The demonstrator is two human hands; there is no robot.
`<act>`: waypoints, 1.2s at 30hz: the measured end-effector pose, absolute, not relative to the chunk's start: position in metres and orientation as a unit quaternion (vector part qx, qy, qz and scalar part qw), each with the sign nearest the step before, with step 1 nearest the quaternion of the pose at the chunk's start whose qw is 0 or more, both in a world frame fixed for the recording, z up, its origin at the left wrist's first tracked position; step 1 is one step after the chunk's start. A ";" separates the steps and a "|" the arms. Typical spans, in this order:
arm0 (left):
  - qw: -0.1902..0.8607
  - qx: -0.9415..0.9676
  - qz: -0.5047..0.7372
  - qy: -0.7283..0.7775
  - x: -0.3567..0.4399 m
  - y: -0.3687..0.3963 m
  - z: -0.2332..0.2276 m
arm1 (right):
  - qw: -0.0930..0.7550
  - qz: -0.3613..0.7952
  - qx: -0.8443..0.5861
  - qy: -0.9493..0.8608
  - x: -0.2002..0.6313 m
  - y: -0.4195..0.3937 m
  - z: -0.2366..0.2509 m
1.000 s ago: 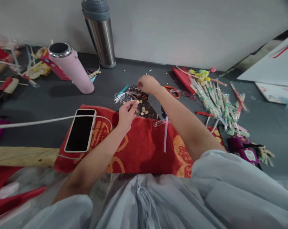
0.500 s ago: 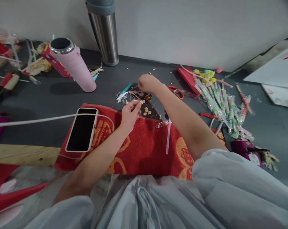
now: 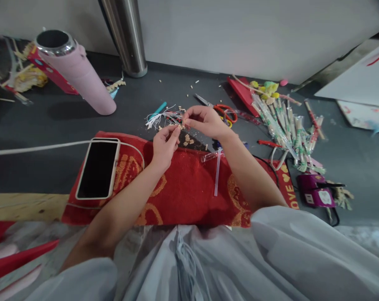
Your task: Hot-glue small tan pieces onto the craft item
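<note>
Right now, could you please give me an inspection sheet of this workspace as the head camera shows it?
Surface: dark grey table, with a red towel at the near edge.
Job's things: small tan pieces and a tassel bundle by the hands.
Clutter: scissors, wrapped sticks, pink bottle, steel flask, clear tube, purple item.
Hands: left hand and right hand meet, fingers pinched on a tiny piece too small to identify.
Cables: white cable running to the phone on the towel.
Surroundings: pale wall behind; white sheets at far right.
</note>
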State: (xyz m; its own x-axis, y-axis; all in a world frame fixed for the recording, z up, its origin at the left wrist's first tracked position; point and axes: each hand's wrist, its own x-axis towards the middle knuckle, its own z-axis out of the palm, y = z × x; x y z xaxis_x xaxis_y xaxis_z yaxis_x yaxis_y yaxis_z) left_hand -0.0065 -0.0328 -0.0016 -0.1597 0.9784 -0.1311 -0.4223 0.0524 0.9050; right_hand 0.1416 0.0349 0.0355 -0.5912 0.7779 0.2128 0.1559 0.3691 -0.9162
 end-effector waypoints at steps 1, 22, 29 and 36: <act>0.568 0.310 0.617 0.448 -0.006 -0.033 -0.002 | 0.337 0.478 -0.311 -0.749 0.143 0.032 0.032; 0.565 0.329 0.604 0.455 -0.006 -0.033 0.000 | 0.395 0.433 -0.362 -0.725 0.158 0.030 0.012; 0.570 0.340 0.584 0.467 -0.008 -0.034 -0.001 | 0.405 0.432 -0.367 -0.717 0.146 0.024 0.011; 0.579 0.350 0.570 0.467 -0.009 -0.033 -0.002 | 0.415 0.397 -0.370 -0.730 0.147 0.020 0.017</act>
State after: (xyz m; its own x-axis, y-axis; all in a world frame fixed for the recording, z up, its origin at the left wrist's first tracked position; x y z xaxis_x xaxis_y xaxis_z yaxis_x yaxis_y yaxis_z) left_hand -0.0087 -0.0331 -0.0025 -0.0850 0.9864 -0.1408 -0.3322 0.1052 0.9373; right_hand 0.1468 0.0204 0.0166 -0.3806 0.8705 0.3120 0.2108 0.4102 -0.8873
